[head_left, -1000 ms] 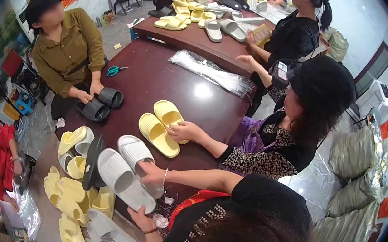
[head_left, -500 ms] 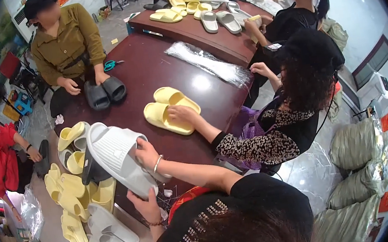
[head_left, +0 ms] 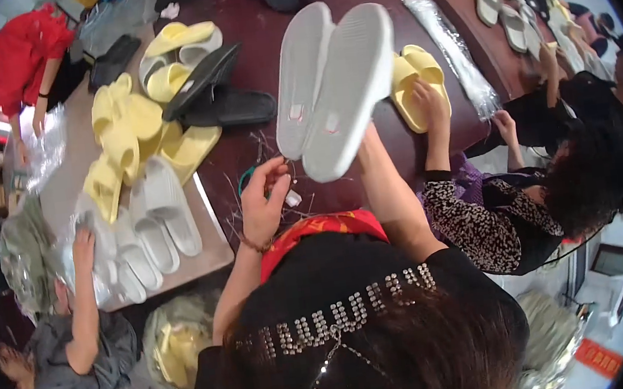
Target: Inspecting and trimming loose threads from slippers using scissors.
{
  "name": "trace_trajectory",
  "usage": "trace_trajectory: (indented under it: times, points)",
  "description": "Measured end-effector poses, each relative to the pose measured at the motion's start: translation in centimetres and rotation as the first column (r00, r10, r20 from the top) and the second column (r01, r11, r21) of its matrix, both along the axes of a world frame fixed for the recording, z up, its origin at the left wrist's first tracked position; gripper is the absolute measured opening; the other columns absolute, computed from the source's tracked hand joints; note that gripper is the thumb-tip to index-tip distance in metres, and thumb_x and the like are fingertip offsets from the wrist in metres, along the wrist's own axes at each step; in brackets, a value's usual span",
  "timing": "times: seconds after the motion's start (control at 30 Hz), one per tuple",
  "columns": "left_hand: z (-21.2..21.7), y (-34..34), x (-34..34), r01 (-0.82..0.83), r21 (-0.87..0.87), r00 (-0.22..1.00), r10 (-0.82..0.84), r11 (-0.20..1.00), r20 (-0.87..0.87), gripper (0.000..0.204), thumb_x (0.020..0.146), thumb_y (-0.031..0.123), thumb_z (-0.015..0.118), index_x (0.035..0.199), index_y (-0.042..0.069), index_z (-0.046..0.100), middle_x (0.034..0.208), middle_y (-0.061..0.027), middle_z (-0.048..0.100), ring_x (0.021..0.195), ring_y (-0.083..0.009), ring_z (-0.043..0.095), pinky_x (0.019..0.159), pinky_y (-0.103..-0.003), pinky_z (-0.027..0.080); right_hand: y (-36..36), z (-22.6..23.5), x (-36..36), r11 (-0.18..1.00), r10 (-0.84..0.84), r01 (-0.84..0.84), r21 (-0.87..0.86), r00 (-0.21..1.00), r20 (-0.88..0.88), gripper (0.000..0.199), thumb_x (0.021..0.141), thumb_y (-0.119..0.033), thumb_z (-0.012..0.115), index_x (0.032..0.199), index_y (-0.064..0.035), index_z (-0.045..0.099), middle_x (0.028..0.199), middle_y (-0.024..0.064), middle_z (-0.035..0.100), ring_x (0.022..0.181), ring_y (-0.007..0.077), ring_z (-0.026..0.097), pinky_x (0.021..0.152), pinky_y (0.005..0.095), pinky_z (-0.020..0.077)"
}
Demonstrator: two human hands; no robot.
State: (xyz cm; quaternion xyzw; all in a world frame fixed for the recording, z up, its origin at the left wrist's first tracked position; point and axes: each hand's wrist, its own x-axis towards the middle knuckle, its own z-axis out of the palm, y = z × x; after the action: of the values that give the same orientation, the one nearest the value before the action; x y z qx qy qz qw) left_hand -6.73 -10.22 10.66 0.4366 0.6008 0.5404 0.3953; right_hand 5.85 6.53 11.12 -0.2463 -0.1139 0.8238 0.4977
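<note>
Held up over the dark red table is a pair of pale grey slippers (head_left: pixel 344 75), soles facing me, with a small label on each heel. My right hand (head_left: pixel 371 140) grips them from behind; its fingers are hidden by the soles. Beside the lower left heel is my left hand (head_left: pixel 265 196), its fingers curled, with thumb and index apart and nothing visible between them. Teal-handled scissors (head_left: pixel 245 180) lie partly behind that hand. Clear strands and a small white tag (head_left: pixel 293 198) lie on the table nearby.
Left are yellow slippers (head_left: pixel 120 135), black slippers (head_left: pixel 228 105) and grey slippers (head_left: pixel 166 203). A co-worker's hand (head_left: pixel 431 100) rests in yellow slippers (head_left: pixel 410 79) at right, near a bundle of clear strips (head_left: pixel 453 55). A person in grey (head_left: pixel 87 351) reaches in at lower left.
My view has swung left. The grey slippers have turned from uppers showing to soles showing. My left hand has come off them to their lower left. A person in grey now appears.
</note>
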Motion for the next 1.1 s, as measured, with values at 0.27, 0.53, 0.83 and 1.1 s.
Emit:
trace_trajectory:
  times: [0.27, 0.53, 0.83, 1.1]
  points:
    - [-2.0, 1.1, 0.5, -0.119, 0.069, 0.981, 0.107, 0.99, 0.163, 0.026, 0.081, 0.003, 0.052, 0.106, -0.001, 0.05, 0.097, -0.0075, 0.056, 0.088, -0.0128, 0.053, 0.077, -0.024, 0.043, -0.7, -0.8, 0.8, 0.972, 0.149, -0.138, 0.188, 0.988, -0.044, 0.033, 0.085, -0.024, 0.048, 0.114, -0.0063, 0.05, 0.099, 0.0063, 0.058, 0.086, 0.0144, 0.056, 0.073, 0.0332, 0.0484]
    - [-1.0, 1.2, 1.0, -0.228, 0.038, 0.87, 0.186, 0.973, 0.456, 0.041, 0.085, 0.015, 0.048, 0.119, -0.002, 0.035, 0.115, -0.0105, 0.045, 0.104, -0.0187, 0.044, 0.091, -0.031, 0.034, -4.0, -1.8, 1.3, 0.951, -0.056, 0.033, 0.306, 0.996, 0.066, 0.034, 0.085, -0.023, 0.049, 0.115, -0.0058, 0.049, 0.102, 0.0065, 0.057, 0.086, 0.014, 0.056, 0.075, 0.0321, 0.0478]
    - [-3.7, 0.6, 0.9, -0.026, -0.15, 0.903, 0.087, 0.988, 0.422, 0.032, 0.084, 0.01, 0.048, 0.114, -0.001, 0.043, 0.107, -0.0081, 0.05, 0.095, -0.0158, 0.049, 0.083, -0.028, 0.04, -3.1, 0.0, 0.4, 0.971, 0.04, -0.05, 0.234, 0.998, 0.051, 0.035, 0.085, -0.021, 0.05, 0.116, -0.0053, 0.048, 0.105, 0.0068, 0.056, 0.087, 0.0137, 0.055, 0.078, 0.0309, 0.0471]
    - [-3.5, 0.7, 1.9, -0.05, -0.194, 0.891, 0.131, 0.98, 0.435, 0.028, 0.081, 0.007, 0.05, 0.108, 0.0, 0.047, 0.102, -0.0064, 0.054, 0.089, -0.0153, 0.053, 0.075, -0.026, 0.044, -2.7, 2.7, 0.8, 0.934, 0.055, -0.106, 0.34, 0.986, 0.158, 0.038, 0.084, -0.019, 0.052, 0.118, -0.0033, 0.046, 0.109, 0.0057, 0.054, 0.09, 0.0122, 0.054, 0.079, 0.0274, 0.0453]
